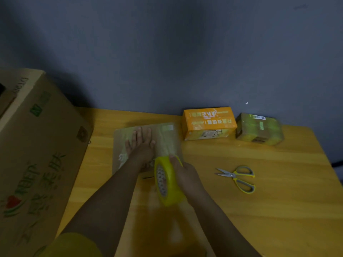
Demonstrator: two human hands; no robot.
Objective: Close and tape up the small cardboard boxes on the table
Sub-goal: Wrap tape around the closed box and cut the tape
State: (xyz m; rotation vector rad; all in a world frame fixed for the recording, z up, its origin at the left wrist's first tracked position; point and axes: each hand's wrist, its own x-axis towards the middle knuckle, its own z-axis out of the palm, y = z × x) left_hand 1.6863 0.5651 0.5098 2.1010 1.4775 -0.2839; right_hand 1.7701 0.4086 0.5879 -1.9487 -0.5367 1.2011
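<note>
There is only one view, from a camera worn on the person's head. It looks forward and down, so the wooden surface (259,210) fills the lower half of the picture and the grey wall (167,52) fills the upper half. The lens is wide, and straight edges bend near the borders. The camera is close to the work: both forearms enter from the bottom edge, and the left hand (141,143) and the right hand (185,175) lie near the centre. A big carton (37,154) stands at the left border, partly cut off. The far edge of the surface meets the wall.
</note>
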